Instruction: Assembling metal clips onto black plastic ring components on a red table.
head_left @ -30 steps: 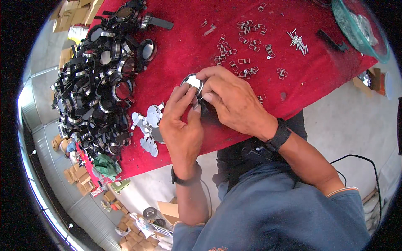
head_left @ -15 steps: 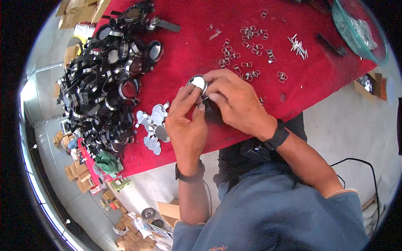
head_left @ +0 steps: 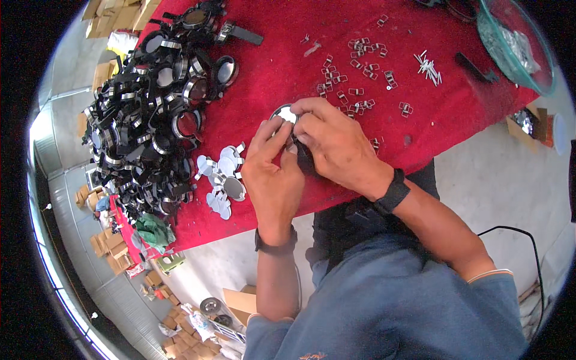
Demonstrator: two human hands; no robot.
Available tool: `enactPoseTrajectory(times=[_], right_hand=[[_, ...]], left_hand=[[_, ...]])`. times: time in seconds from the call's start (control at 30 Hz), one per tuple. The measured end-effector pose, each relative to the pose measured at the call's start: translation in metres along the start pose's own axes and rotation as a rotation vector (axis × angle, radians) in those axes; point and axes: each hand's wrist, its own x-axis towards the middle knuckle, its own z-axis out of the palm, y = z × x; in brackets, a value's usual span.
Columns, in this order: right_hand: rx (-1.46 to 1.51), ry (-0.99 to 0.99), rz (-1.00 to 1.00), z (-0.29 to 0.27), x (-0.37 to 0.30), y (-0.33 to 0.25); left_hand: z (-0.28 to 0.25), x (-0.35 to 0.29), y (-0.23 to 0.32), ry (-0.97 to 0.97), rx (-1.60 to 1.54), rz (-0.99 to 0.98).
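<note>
Both hands meet over the red table around a watch case, a round, dark-rimmed piece with a shiny silver face. A black strap seems to hang from it beneath my fingers. My left hand pinches the near left side of the case, its fingertips on the silver face. From the right, my right hand grips the opposite rim with thumb and forefinger. Fingers cover much of the case's lower part. Just left of my left hand lie several loose silver discs with tabs.
A large heap of black-strapped watch cases fills the table's left. Small metal buckles lie scattered beyond my hands, with thin white pins to their right. A green basket stands at the far right corner; a green cloth lies front left.
Both hands have shifted very slightly to the right in the picture, still on the watch case. My left fingers have closed a little further over its face.
</note>
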Motion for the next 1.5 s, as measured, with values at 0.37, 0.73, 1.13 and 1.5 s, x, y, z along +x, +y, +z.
enactPoseTrajectory(times=[0.37, 0.73, 1.13, 1.5], right_hand=[[-0.165, 0.051, -0.112, -0.016, 0.002, -0.027], [-0.993, 0.275, -0.061, -0.216, 0.020, 0.009], [-1.148, 0.040, 0.030, -0.231, 0.007, 0.049], [-0.529, 0.025, 0.000, -0.029, 0.024, -0.035]], left_hand=[[-0.004, 0.003, -0.006, -0.015, -0.004, 0.036], [-0.020, -0.002, -0.009, -0.172, 0.061, 0.171], [-0.003, -0.012, -0.018, -0.070, 0.048, 0.166], [0.002, -0.003, -0.013, -0.036, -0.044, 0.133]])
